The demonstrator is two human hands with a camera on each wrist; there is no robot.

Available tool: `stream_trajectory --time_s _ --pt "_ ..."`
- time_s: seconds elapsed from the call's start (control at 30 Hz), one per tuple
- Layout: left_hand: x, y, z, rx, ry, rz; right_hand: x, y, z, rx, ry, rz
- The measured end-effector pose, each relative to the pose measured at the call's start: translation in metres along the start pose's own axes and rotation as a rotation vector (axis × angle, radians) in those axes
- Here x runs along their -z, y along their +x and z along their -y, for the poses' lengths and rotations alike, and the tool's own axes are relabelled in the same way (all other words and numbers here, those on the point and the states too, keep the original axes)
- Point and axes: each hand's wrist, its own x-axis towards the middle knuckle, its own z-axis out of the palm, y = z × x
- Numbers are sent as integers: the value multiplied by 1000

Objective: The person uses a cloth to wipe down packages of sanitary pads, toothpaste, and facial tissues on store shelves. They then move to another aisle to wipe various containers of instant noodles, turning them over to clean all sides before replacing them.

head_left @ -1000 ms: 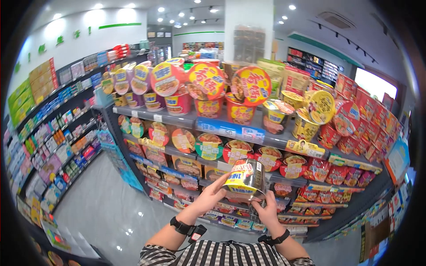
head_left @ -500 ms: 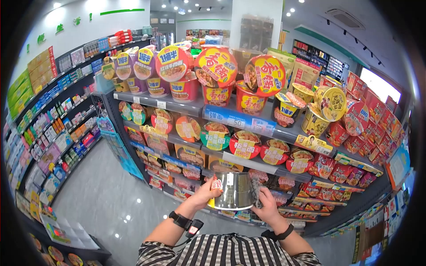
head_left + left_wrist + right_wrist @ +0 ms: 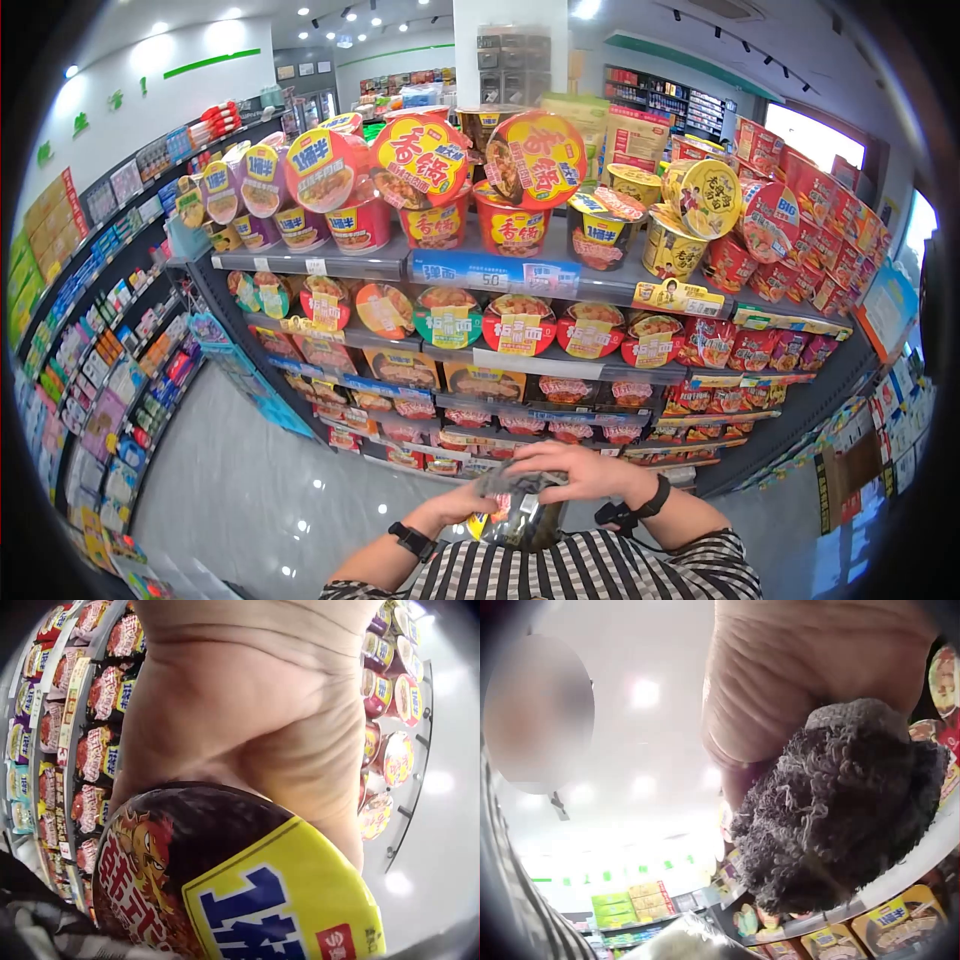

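Observation:
Low in the head view, close to the striped shirt, my left hand [image 3: 462,502] grips an instant noodle cup [image 3: 528,528]. The left wrist view shows the cup's black and yellow printed wrapper [image 3: 277,892], with a cartoon chicken on it, below the palm. My right hand [image 3: 580,470] is above the cup and holds a grey cloth [image 3: 500,482] against its upturned end. In the right wrist view the fluffy cloth [image 3: 840,810] is bunched under the right hand [image 3: 802,675], whose fingertips are hidden behind it.
A shelf rack [image 3: 380,264] of instant noodles stands in front, its top row holding stacked cups such as a red and yellow one [image 3: 420,160]. Another stocked shelf [image 3: 120,390] runs along the left wall. Grey floor [image 3: 250,480] lies between them.
The cup has come down and nearer the body, and it has been turned over. The right hand with the cloth has moved from the cup's right side to over its upper end.

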Motion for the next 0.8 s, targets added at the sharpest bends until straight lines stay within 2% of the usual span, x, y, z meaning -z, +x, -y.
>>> stream_trajectory --time_s 0.03,0.07,0.13,0.17,0.3,0.33,0.4,0.47,0.53,0.57,0.6,0.67,0.73,0.8 --pt "3 1 -1 120 86 23 -7 1 -14 -50 57 28" --pt "2 1 -1 117 90 23 -10 1 -26 -48 53 27" --pt "-10 0 -8 20 311 -114 -8 -1 -43 -210 275 3" --pt "-14 3 -3 -146 215 -77 -9 -2 -47 -241 235 -7" --pt "-21 0 -8 -146 221 -117 -27 -30 -96 -272 100 -86" --pt "-22 -1 -13 -159 228 -122 -21 -32 -79 -333 130 -86" --pt "-25 -4 -24 -99 289 -82 -11 -42 -57 -286 142 -53" --pt "-33 -5 -42 -145 337 -94 -1 -49 -43 -98 159 -49" --pt "-31 0 -42 -63 470 -39 7 -38 -8 -56 163 -52" --pt "-56 -14 -61 -171 564 -128 6 -27 -5 -16 109 -52" --pt "-33 10 -32 -345 481 -30 4 -17 -6 22 59 -59" --pt "-52 -1 -65 -82 680 -54 0 0 -18 42 -137 -141" --pt "-58 -5 -66 -140 643 -63 -2 4 -29 -27 -207 -115" --pt "-45 2 -41 -280 487 -57 -6 -8 -37 -96 -247 -121"
